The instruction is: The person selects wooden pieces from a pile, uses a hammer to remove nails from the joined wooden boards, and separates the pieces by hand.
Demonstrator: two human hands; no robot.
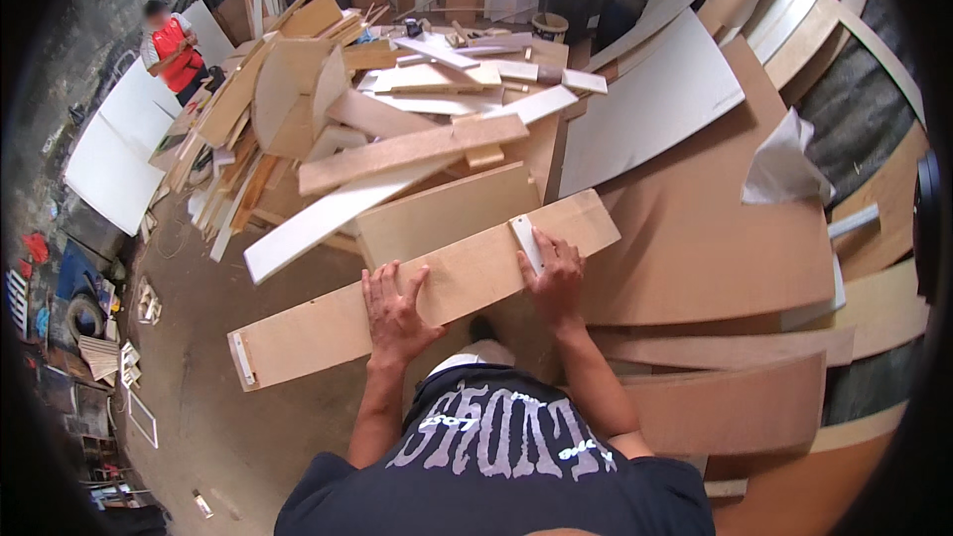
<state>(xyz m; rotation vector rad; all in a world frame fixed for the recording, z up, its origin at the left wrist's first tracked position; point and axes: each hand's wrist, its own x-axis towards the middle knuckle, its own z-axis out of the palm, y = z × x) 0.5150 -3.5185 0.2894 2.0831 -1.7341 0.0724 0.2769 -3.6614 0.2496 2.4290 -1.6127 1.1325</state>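
Wooden board [472,273] juts past left hand [394,308], over floor [268,457].

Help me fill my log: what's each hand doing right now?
Left hand: open, spread across the long board.
Right hand: closed about the white strip that lies on that board.

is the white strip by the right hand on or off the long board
On: the white strip lies across the long board, with the right hand touching it.
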